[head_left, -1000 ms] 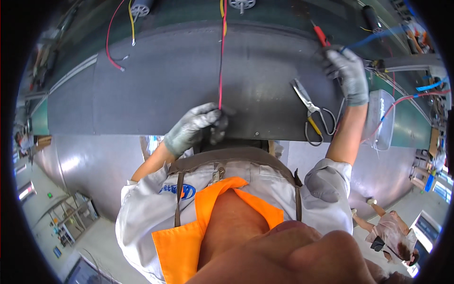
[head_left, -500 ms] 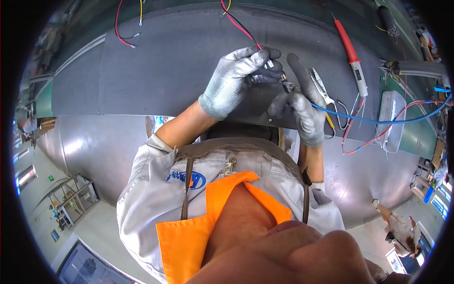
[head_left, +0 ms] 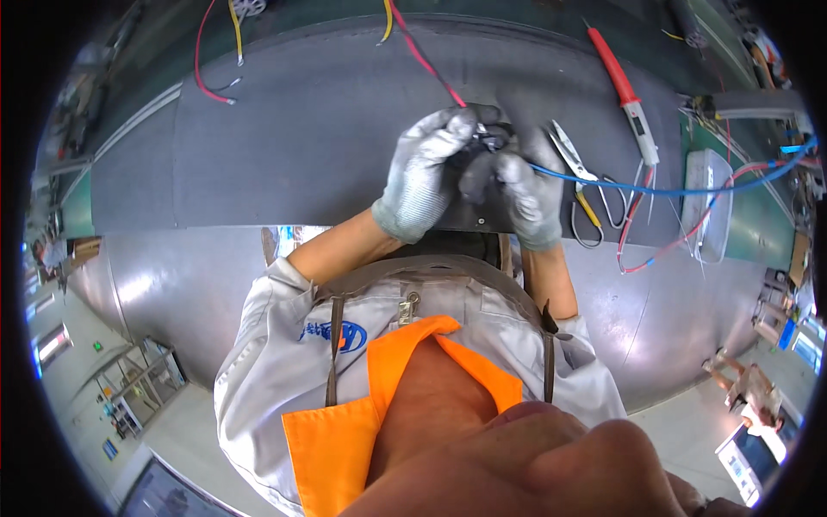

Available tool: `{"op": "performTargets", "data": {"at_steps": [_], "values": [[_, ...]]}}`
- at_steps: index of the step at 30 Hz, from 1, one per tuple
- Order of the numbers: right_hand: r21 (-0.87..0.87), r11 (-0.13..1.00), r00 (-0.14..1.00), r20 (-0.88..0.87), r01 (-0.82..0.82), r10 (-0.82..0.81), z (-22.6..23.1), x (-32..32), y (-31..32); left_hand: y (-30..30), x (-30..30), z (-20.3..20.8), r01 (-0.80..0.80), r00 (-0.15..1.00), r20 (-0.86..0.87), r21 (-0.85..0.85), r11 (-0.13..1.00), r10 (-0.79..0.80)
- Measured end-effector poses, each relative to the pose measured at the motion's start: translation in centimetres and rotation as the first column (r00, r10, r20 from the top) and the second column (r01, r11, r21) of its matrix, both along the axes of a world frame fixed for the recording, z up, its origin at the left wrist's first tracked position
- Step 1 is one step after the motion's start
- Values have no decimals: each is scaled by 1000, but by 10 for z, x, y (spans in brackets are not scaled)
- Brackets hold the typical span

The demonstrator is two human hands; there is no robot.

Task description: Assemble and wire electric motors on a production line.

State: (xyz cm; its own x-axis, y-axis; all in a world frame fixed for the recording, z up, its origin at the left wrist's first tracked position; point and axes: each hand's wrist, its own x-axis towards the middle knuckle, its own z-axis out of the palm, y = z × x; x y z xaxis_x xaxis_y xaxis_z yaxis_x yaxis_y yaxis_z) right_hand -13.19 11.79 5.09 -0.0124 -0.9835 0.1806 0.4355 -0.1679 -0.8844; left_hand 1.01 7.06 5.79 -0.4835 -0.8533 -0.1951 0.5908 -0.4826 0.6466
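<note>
My left hand (head_left: 420, 177), in a grey-coated work glove, pinches the lower end of a pair of red and black wires (head_left: 424, 59) that come down from the far side of the bench. Against it is my gloved right hand (head_left: 531, 198), its fingers closed around a small dark piece I cannot make out. Between the fingertips of both hands a bit of shiny metal shows; the wire ends are mostly hidden. A blue cable (head_left: 637, 187) runs from the right into or behind my right hand. Close beside that hand lie scissors (head_left: 575, 159).
A red and white probe-like tool (head_left: 622, 82) lies at the right of the dark bench mat (head_left: 284, 155). Beyond the yellow-handled tool (head_left: 587, 211) stands a clear plastic tray (head_left: 708, 207). More red (head_left: 201, 65) and yellow wires (head_left: 237, 34) hang over the far left edge.
My right hand has moved left, up against my left hand, bringing its small dark piece to the wire ends. My left hand has shifted slightly nearer to me.
</note>
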Motion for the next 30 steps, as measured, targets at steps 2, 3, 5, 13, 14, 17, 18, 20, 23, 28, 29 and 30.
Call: {"op": "performTargets", "data": {"at_steps": [2, 3, 5, 13, 14, 17, 18, 20, 23, 28, 29, 30], "values": [[119, 992, 998, -44, -46, 52, -3, -5, -4, -6, 4, -7, 64, 998, -29, 23, 998, -64], [193, 978, 989, -111, -77, 99, 0, -11, -8, -12, 6, -14, 97, 994, -58, 38, 995, -95], [52, 989, 846, -513, -140, 147, -3, -46, -16, -20, 8, -28, 159, 984, -86, 37, 987, -155], [-171, 837, -251, -967, 520, -42, -25, -233, -44, -36, 19, -42, 58, 989, -136, 15, 998, -55], [-164, 849, -97, -986, 503, -134, -31, -235, -50, -32, 17, -32, 35, 999, -42, 67, 997, -33], [-150, 932, 340, -902, 329, -265, -40, -208, -73, -25, 16, -26, 68, 994, -92, 36, 997, -64], [41, 957, 626, -764, 287, -155, -28, -185, -84, -22, 17, -20, 55, 995, -86, 26, 998, -53], [123, 981, 713, -701, 153, -23, -7, -150, -113, -21, 20, -20, 41, 998, -41, -12, 999, -41], [173, 984, 749, -647, -38, 143, -8, -148, -153, -26, 18, -15, 75, 996, -41, -23, 997, -76], [147, 989, 418, -896, -32, 146, 1, -132, -177, -34, 16, -13, 79, 991, -108, -6, 997, -79], [69, 997, 233, -971, 47, 57, 10, -125, -171, -35, 13, -16, 102, 987, -121, 0, 995, -102], [-12, 998, 244, -969, 63, -27, 12, -124, -169, -44, 12, -28, 154, 971, -181, -29, 988, -157]]}}
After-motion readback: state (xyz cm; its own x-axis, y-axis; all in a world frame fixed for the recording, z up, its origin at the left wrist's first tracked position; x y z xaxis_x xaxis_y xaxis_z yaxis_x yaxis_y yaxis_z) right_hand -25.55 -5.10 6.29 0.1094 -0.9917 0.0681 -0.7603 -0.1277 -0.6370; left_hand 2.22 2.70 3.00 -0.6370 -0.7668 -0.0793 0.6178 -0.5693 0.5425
